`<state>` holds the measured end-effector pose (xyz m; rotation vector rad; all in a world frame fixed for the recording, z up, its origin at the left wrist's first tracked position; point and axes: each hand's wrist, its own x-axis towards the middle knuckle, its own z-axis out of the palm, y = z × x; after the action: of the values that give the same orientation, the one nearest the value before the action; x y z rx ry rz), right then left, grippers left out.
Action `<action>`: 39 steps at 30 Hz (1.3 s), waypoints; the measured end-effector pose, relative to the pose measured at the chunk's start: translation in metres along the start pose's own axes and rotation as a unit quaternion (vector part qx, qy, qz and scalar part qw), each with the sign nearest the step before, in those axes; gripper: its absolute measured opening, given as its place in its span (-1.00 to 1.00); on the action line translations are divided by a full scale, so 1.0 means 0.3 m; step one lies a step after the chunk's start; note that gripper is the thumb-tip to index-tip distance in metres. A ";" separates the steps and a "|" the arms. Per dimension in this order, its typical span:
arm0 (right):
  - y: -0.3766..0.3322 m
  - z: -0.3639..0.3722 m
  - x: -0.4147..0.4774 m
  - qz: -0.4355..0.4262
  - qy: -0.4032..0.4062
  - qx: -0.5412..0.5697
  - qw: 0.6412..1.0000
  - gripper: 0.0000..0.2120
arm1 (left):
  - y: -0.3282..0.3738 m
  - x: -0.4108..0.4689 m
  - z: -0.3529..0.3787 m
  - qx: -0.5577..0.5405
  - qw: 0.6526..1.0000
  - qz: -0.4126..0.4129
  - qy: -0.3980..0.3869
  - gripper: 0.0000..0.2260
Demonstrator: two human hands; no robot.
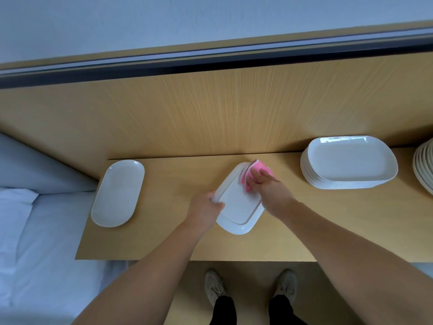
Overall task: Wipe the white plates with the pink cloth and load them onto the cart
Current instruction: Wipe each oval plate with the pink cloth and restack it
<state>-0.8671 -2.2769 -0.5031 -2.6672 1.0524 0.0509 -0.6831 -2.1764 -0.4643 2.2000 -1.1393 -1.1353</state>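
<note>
Plate (236, 207), centre frame: my left hand (205, 208) grips its edge, my right hand (267, 186) presses the cloth (257, 170) flat on it. Mid-wipe; next, lift it to the unseen cart.

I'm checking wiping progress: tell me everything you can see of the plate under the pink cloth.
The plate is white and glossy, a rounded rectangle with a raised rectangular ridge inside its rim. It lies diagonally over the wooden table; whether it rests flat is unclear. The left hand grips its left edge; the right hand presses the pink cloth on its far end.
</note>
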 end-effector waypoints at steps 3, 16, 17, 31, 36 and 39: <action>0.037 -0.006 -0.020 0.054 -0.028 -0.008 0.998 -0.38 | -0.005 0.006 0.005 0.001 1.000 -0.011 0.003 -0.79; -0.010 0.045 -0.213 -0.084 0.081 0.033 0.993 -0.39 | -0.011 -0.014 -0.002 -0.075 0.995 -0.042 -0.045 -0.80; 0.006 0.029 -0.211 -0.078 0.095 0.051 0.991 -0.39 | -0.005 -0.022 -0.012 -0.088 0.994 -0.039 -0.053 -0.80; -0.104 -0.276 -0.037 -0.127 0.290 0.122 0.941 -0.45 | 0.051 -0.168 -0.321 -0.083 0.992 0.035 0.088 -0.85; -0.221 -0.287 0.060 -0.182 0.274 0.127 0.936 -0.43 | -0.024 -0.253 -0.424 0.015 0.980 0.053 0.193 -0.86; -0.285 -0.270 0.118 -0.201 0.255 0.141 0.935 -0.41 | -0.085 -0.297 -0.470 0.075 0.967 0.031 0.241 -0.79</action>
<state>-0.7887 -2.2621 -0.4095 -2.6156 0.5458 -0.8448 -0.5859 -2.0900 -0.3567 2.3532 -1.0913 -0.4541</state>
